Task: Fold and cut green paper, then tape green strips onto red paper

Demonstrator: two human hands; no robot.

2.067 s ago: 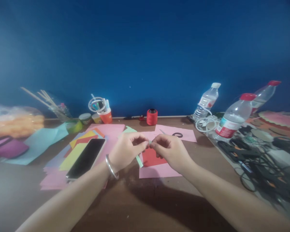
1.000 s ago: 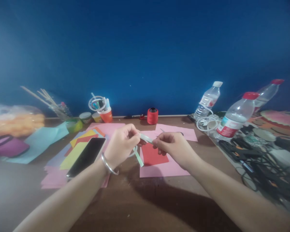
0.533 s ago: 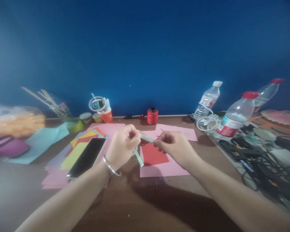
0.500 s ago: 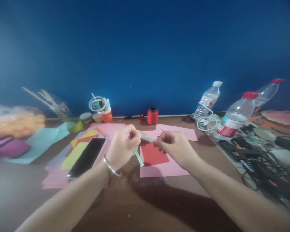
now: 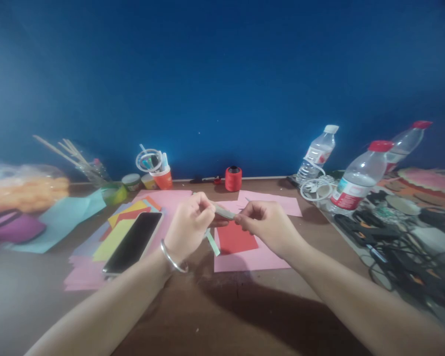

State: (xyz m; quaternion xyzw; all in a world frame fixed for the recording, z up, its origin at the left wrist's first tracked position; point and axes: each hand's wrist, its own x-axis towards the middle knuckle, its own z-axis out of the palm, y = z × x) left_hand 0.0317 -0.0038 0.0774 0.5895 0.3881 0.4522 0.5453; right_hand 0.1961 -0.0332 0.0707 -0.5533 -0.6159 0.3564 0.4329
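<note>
Between my two hands is a narrow pale green-grey strip (image 5: 225, 212), probably folded paper; its far end is hidden in my fingers. My left hand (image 5: 193, 220), with a silver bangle at the wrist, pinches the strip's left end. At its right end, the fingertips of my right hand (image 5: 265, 222) close on it. Just below, a light green paper strip (image 5: 213, 244) slants down by the edge of a red paper square (image 5: 239, 242). That square lies on a pink sheet (image 5: 252, 264) on the brown table.
Left of my hands, a black-screened phone (image 5: 133, 242) lies on coloured papers (image 5: 113, 237). A red thread spool (image 5: 233, 179) and an orange cup of pens (image 5: 162, 178) stand at the back. Water bottles (image 5: 356, 183) and black cables (image 5: 400, 272) crowd the right side.
Both hands stay almost in place, still pinching the strip, which has tilted slightly. The whole view has shifted a little.
</note>
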